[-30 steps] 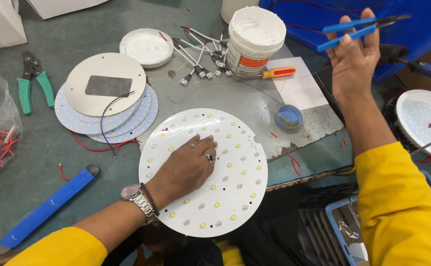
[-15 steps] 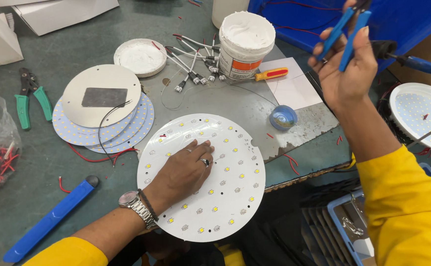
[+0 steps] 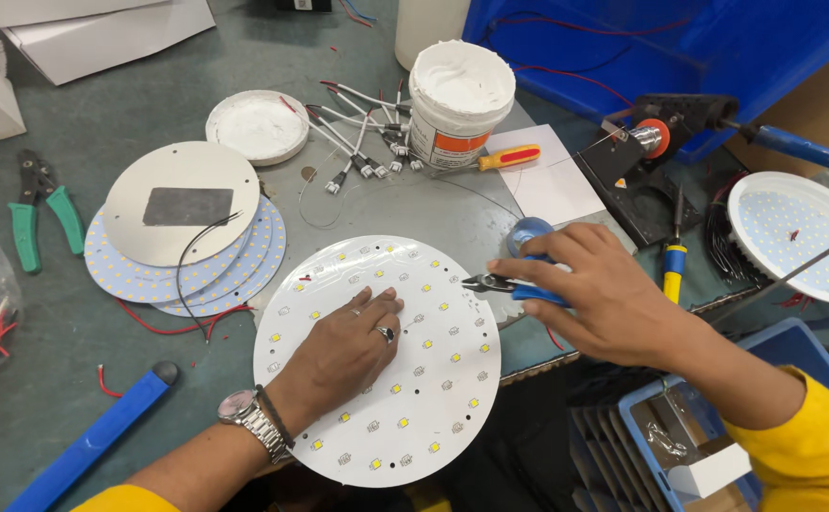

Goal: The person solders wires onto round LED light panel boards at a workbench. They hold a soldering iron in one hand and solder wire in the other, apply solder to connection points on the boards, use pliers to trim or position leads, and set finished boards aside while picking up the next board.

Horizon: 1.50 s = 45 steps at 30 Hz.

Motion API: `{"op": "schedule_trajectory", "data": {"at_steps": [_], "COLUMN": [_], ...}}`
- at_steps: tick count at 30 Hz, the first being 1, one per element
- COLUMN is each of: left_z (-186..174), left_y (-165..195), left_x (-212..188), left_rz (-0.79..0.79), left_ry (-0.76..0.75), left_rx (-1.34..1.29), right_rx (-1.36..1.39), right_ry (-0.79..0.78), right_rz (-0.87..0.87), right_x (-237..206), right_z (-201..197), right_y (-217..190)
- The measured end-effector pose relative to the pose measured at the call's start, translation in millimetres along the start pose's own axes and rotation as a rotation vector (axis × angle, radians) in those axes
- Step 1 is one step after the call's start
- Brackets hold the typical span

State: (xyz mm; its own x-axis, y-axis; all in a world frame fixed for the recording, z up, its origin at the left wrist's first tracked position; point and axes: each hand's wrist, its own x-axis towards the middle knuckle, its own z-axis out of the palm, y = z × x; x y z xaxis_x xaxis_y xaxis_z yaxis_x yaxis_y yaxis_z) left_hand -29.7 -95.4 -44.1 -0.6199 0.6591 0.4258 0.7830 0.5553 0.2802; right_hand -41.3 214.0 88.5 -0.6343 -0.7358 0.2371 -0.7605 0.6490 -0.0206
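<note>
On the bench edge nearest me lies the round white LED board (image 3: 381, 365), flat, chips up, partly overhanging the table (image 3: 101, 114). My left hand (image 3: 343, 346) presses it down, palm flat, fingers spread, gripping nothing. My right hand (image 3: 594, 289) is closed around blue-handled cutters (image 3: 514, 284), their dark tips pointing left, just at the board's right rim. Whether the tips are shut or slightly parted I cannot tell. To do this well, I judge: keep the left palm firm so the board does not tip off the edge, bring the tips in low and level, nip only the lead, not a chip. Behind the cutters sits a small blue round thing (image 3: 528, 230). Further back: white paste tub (image 3: 460, 100), red-yellow screwdriver (image 3: 504, 157), bunch of connectors (image 3: 362, 133), white lid (image 3: 258, 126). Left: stack of LED discs (image 3: 187, 228), green pliers (image 3: 40, 213). Right: soldering iron stand (image 3: 661, 156), white lamp housing (image 3: 793, 246).
</note>
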Motion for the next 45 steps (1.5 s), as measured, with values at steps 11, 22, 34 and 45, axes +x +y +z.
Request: {"op": "schedule_trajectory", "data": {"at_steps": [11, 22, 34, 45], "left_z": [1, 4, 6, 6], "left_y": [-1, 0, 0, 2], "left_x": [0, 1, -1, -1], "left_rz": [-0.009, 0.011, 0.046, 0.039], "left_ry": [0.004, 0.020, 0.043, 0.077], "left_rx": [-0.046, -0.052, 0.048, 0.069], "right_rx": [-0.098, -0.277, -0.413, -0.413], "right_ry": [-0.098, -0.241, -0.249, -0.274], "right_rz": [-0.151, -0.218, -0.303, -0.345], "right_x": [26, 47, 56, 66], "right_z": [-1, 5, 20, 29], "right_y": [-20, -24, -28, -31]}}
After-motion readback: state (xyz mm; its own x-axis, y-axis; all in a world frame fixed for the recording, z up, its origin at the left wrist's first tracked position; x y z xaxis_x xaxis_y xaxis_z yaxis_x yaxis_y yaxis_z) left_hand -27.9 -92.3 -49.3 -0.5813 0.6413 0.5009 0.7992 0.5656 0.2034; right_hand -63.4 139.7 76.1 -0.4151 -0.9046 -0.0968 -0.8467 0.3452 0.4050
